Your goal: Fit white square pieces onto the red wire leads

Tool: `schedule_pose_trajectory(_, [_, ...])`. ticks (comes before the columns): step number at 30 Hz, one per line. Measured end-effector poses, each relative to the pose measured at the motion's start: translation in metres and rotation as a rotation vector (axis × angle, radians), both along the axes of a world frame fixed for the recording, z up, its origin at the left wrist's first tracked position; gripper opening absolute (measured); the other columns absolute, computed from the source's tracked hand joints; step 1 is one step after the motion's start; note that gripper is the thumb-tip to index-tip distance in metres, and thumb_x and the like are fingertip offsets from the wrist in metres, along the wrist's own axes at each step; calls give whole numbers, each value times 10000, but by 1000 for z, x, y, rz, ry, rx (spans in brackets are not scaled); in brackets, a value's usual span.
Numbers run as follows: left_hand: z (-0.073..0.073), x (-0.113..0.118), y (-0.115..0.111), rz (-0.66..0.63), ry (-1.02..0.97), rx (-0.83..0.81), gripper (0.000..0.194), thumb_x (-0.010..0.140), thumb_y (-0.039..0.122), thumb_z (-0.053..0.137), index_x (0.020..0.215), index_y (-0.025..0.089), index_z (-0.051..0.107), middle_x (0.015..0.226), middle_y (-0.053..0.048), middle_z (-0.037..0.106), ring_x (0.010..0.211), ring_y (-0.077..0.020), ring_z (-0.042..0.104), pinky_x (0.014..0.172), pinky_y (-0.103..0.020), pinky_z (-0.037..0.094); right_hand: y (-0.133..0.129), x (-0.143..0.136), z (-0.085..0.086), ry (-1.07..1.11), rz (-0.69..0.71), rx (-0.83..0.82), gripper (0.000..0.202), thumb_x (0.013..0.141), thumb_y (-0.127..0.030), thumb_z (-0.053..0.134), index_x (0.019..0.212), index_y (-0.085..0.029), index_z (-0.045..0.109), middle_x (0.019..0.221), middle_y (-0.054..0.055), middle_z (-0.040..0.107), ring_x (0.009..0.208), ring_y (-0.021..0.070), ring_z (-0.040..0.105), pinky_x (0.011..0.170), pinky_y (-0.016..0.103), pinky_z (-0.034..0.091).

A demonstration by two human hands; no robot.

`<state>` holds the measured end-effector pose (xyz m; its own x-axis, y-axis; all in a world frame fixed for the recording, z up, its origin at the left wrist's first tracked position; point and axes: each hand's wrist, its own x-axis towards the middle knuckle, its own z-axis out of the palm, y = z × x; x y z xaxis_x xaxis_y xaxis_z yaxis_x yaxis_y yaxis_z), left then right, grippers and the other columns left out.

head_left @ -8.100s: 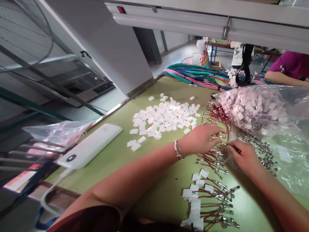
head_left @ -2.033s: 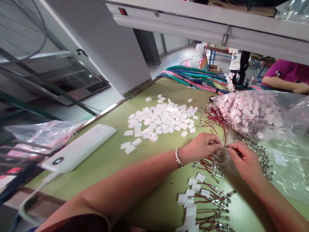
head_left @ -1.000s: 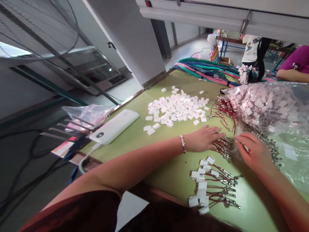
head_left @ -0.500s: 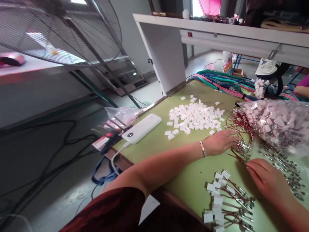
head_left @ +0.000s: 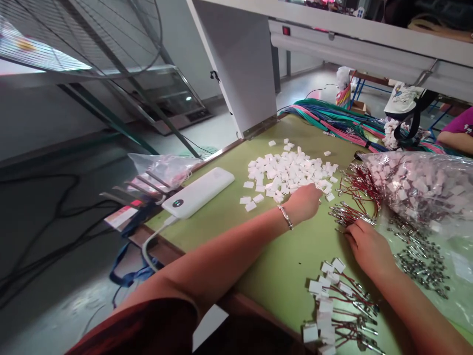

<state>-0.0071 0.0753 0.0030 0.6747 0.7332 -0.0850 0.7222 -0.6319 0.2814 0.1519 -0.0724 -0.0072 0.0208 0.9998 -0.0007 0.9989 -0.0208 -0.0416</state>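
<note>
My left hand (head_left: pixel 305 202), a bracelet on its wrist, is over the near right edge of a pile of white plastic connectors (head_left: pixel 281 167). Its fingers are curled together, and what they hold is hidden. My right hand (head_left: pixel 369 246) has its fingertips pressed together at a bundle of short red wires with metal terminals (head_left: pixel 347 213); what is between them is too small to name. More red wires (head_left: pixel 364 185) lie behind that bundle. Nearer me, white connectors with red wires attached (head_left: pixel 325 310) lie in a column on the green table (head_left: pixel 273 256).
A clear bag of white connectors (head_left: pixel 417 185) and loose metal terminals (head_left: pixel 424 261) are on the right. A white power bank (head_left: pixel 199 192) with a cable sits at the left edge. Coloured cables (head_left: pixel 332 121) lie at the back. Another person's arm (head_left: pixel 456 138) shows at far right.
My left hand has moved left from the red wires to the white connector pile, its fingers now curled. My right hand has shifted up and left to the wire bundle. The camera view has shifted.
</note>
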Motion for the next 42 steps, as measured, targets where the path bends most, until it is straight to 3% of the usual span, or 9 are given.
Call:
schedule_pose_trajectory(3, [2, -2, -5, -36, 67, 37, 226, 849, 109, 472, 979, 106, 657, 987, -136, 619, 881, -236, 624, 717, -315, 482, -4, 0, 2, 117, 7, 36, 178, 894, -208, 466, 833, -184, 632, 914, 81, 637, 821, 220, 607, 648, 317, 423])
schedule_pose_trajectory(9, [4, -2, -3, 29, -77, -25, 246, 822, 129, 490, 1019, 116, 636, 909, -110, 651, 808, -221, 613, 673, -315, 457, -15, 13, 16, 789, -170, 126, 212, 869, -400, 492, 802, -213, 566, 683, 5, 621, 612, 149, 560, 584, 259, 427])
schedule_pose_trajectory(13, [4, 4, -7, 92, -544, -567, 274, 797, 207, 612, 1058, 145, 669, 757, -25, 647, 654, -116, 549, 626, -250, 432, -13, 15, 13, 974, -249, 101, 258, 822, -441, 525, 731, -206, 578, 619, -1, 597, 574, 141, 534, 546, 245, 413])
schedule_pose_trajectory(16, [1, 10, -18, 190, -758, -973, 177, 786, 233, 657, 916, 125, 711, 599, 14, 584, 508, -66, 452, 527, -228, 378, -12, 11, 10, 977, -246, 88, 256, 814, -430, 532, 710, -203, 588, 596, -5, 590, 556, 138, 512, 539, 247, 409])
schedule_pose_trajectory(19, [-2, 15, -27, 250, -837, -1199, 83, 777, 205, 681, 782, 123, 693, 529, 30, 559, 476, -55, 463, 491, -214, 349, -13, 7, 9, 961, -213, 83, 247, 829, -411, 512, 725, -203, 597, 565, -16, 562, 540, 139, 498, 527, 248, 406])
schedule_pose_trajectory(24, [-4, 17, -30, 254, -866, -1394, 83, 787, 162, 677, 724, 125, 638, 542, 29, 590, 476, -55, 540, 483, -202, 366, -14, 6, 7, 911, -129, 87, 254, 864, -394, 483, 725, -208, 585, 550, -18, 532, 530, 139, 489, 505, 245, 396])
schedule_pose_trajectory(29, [-1, 15, -30, 216, -828, -1442, 63, 787, 169, 673, 765, 128, 631, 590, 9, 634, 507, -68, 589, 530, -213, 424, -13, 9, 6, 891, -144, 74, 268, 869, -402, 478, 694, -212, 548, 530, -29, 504, 510, 130, 466, 489, 239, 381])
schedule_pose_trajectory(36, [-8, 13, -34, -138, -712, -1252, 213, 761, 326, 718, 833, 148, 627, 607, 5, 650, 528, -107, 620, 524, -251, 464, -14, 7, 11, 762, -141, 67, 265, 847, -399, 471, 662, -220, 532, 523, -21, 520, 493, 135, 457, 457, 237, 345])
schedule_pose_trajectory(42, [-9, 12, -36, -263, -560, -1231, 232, 771, 371, 693, 806, 162, 596, 581, 32, 616, 467, -78, 559, 480, -225, 446, -19, 1, 4, 679, -89, 48, 252, 846, -356, 457, 638, -229, 517, 549, 0, 593, 489, 146, 510, 461, 247, 357])
